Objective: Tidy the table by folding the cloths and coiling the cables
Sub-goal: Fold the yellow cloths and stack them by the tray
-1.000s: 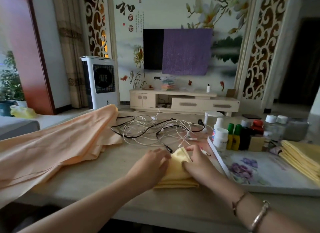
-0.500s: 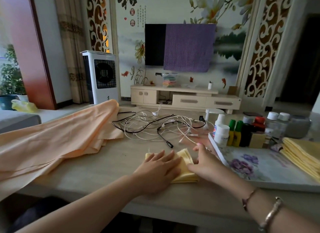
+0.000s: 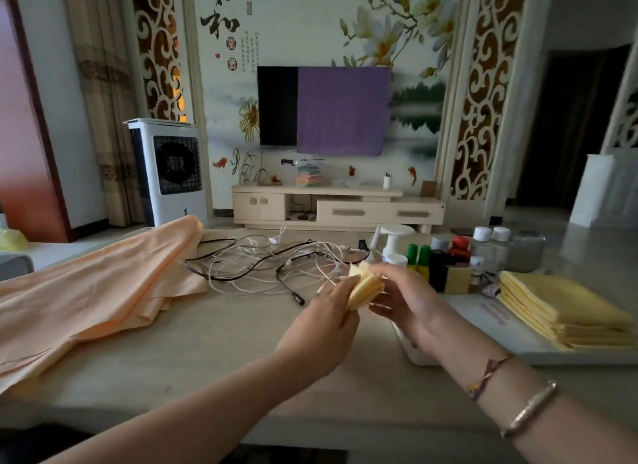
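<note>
A small folded yellow cloth (image 3: 366, 286) is lifted off the table, held between both hands. My left hand (image 3: 321, 329) grips its lower left edge and my right hand (image 3: 402, 298) holds its right side with curled fingers. A tangle of white and black cables (image 3: 262, 263) lies loose on the table (image 3: 207, 343) behind the hands. A large peach cloth (image 3: 89, 291) sprawls unfolded over the table's left side. A stack of folded yellow cloths (image 3: 559, 305) rests on a floral tray (image 3: 518, 339) at the right.
Several bottles and small jars (image 3: 448, 260) crowd the back of the tray. A white spray bottle (image 3: 390, 242) stands by the cables. Beyond the table are a white air cooler (image 3: 169, 170) and a TV cabinet (image 3: 338, 208).
The small yellow cloth, pressed flat on the table by both hands before, has been picked up and now hangs between them above the tabletop. The camera view has tilted upward.
</note>
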